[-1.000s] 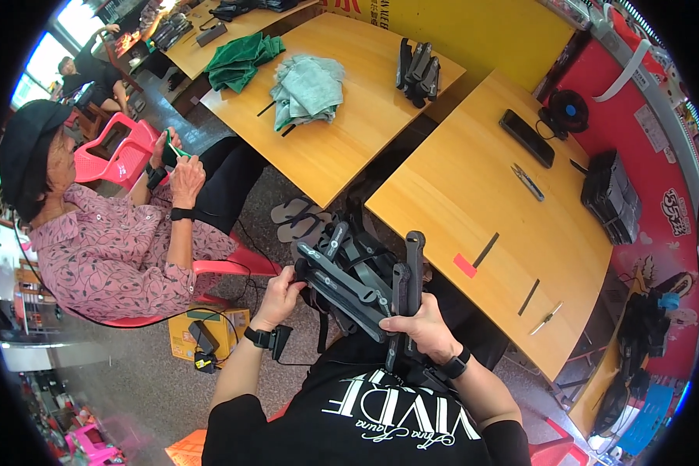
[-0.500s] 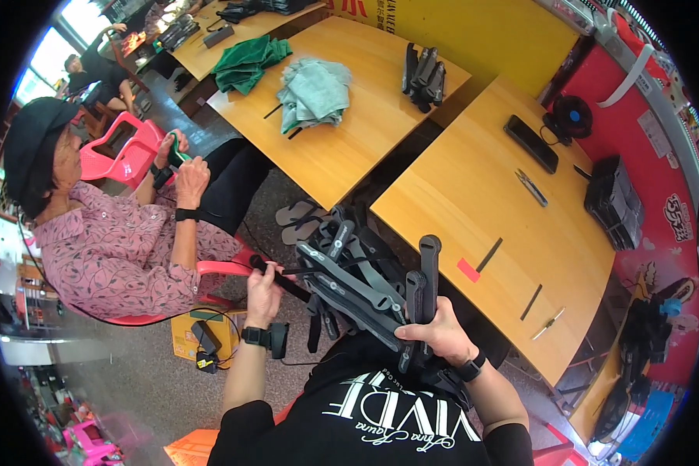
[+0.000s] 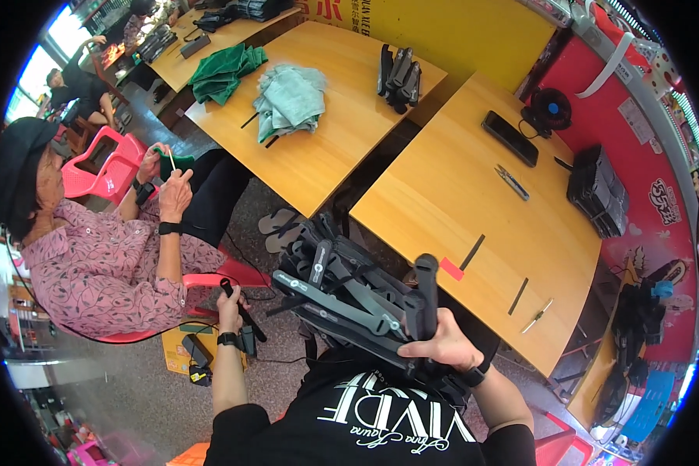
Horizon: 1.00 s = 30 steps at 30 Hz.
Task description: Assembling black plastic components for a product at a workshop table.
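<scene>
A bundle of grey straps [image 3: 338,304] is lying across the person's lap, directly left of the right-hand fingers; several rounded, slotted ends are showing. The right hand [image 3: 450,344] is clamping its fingers and thumb around upright dark straps [image 3: 422,299] at the bundle's right edge. The left hand [image 3: 229,312] is closing its fingers on a single black strap [image 3: 251,320], which is sitting apart from the bundle, to its left. Exact finger placement on that strap is too small to tell.

In this inspector's judgement, the step in hand is singling out one strap while the right hand is steadying the others. The next move is calling for a firm left grip and a clear space for that piece, with the right fingers securing the bundle against slipping.

Beyond the right fingers, the nearer surface [image 3: 419,206] is carrying a red tag [image 3: 451,269], two dark strips [image 3: 472,252], metal snips [image 3: 512,183], a black case [image 3: 510,138] and a small fan [image 3: 550,110]. Farther ahead of both hands, a second surface [image 3: 349,132] is bearing pale green cloths [image 3: 291,101], dark green cloths [image 3: 227,74] and another strap bundle [image 3: 398,78]. Ahead of the left fingers, a seated co-worker's hand [image 3: 176,196] is working near a green piece [image 3: 180,162].
</scene>
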Tool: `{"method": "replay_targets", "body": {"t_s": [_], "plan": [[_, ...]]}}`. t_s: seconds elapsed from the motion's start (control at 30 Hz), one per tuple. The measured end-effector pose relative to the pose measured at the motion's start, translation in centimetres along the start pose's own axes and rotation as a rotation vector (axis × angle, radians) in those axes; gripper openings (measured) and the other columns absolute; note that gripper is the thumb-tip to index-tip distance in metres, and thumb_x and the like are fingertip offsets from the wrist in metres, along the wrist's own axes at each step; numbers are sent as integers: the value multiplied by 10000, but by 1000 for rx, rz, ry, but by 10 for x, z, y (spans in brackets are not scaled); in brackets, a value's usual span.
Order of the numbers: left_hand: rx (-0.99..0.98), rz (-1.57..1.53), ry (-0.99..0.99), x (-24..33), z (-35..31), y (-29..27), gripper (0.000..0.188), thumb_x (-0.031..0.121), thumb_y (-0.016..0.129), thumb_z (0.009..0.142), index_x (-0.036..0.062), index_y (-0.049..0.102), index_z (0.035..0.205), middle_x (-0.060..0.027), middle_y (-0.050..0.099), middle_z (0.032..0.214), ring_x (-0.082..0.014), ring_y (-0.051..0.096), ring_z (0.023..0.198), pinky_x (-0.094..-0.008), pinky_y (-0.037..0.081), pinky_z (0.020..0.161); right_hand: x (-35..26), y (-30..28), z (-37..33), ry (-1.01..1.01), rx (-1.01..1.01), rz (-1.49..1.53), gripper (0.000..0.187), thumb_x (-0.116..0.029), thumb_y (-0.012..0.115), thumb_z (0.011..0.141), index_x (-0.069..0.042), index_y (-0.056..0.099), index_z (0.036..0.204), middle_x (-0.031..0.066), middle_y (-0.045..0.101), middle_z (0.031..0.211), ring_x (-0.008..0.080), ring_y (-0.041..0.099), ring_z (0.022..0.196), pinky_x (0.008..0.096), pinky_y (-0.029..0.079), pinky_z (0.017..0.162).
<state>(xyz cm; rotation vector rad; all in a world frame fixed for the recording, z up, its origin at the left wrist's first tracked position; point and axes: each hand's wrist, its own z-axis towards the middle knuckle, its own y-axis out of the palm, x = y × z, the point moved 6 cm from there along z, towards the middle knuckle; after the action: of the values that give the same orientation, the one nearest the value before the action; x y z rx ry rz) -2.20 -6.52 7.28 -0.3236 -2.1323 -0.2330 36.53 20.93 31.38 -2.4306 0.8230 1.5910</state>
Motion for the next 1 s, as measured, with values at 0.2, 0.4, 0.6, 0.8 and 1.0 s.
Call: {"method": "replay_targets", "body": {"t_s": [0.2,0.4,0.6,0.8,1.0], "plan": [[-342,426,494,143,-140,106,140,104,692,852,23,661,962,-39,588,664,-132,541,521,-299,451,511,0,26,31,58,82,44,276,-37,815,690,-22,598,860,-37,568,775,41,526,709,219,426,612],[-996,1142,1367,176,-250,246,458,72,767,626,10,630,1058,-101,576,1147,-253,564,941,-313,505,729,3,28,29,2,4,20,405,-9,773,717,32,602,1082,14,645,939,70,573,841,237,481,763],[-1294,1279,1404,152,-256,276,330,92,714,603,11,633,913,-60,541,865,-242,544,874,-324,512,692,16,24,23,-22,-32,26,452,1,750,731,53,575,1145,39,649,1014,90,574,916,249,478,854],[-1293,1008,1332,151,-244,266,226,47,676,630,18,618,846,-84,603,814,-273,612,782,-359,511,640,15,22,20,-37,-73,112,435,30,737,736,57,575,1139,34,641,1020,86,566,915,251,479,844],[-680,280,684,253,-174,201,169,161,586,946,-8,591,942,-67,615,828,-152,615,729,-294,511,695,25,11,15,-59,-77,144,439,45,760,718,42,611,1131,5,643,981,73,570,871,234,486,790]]}}
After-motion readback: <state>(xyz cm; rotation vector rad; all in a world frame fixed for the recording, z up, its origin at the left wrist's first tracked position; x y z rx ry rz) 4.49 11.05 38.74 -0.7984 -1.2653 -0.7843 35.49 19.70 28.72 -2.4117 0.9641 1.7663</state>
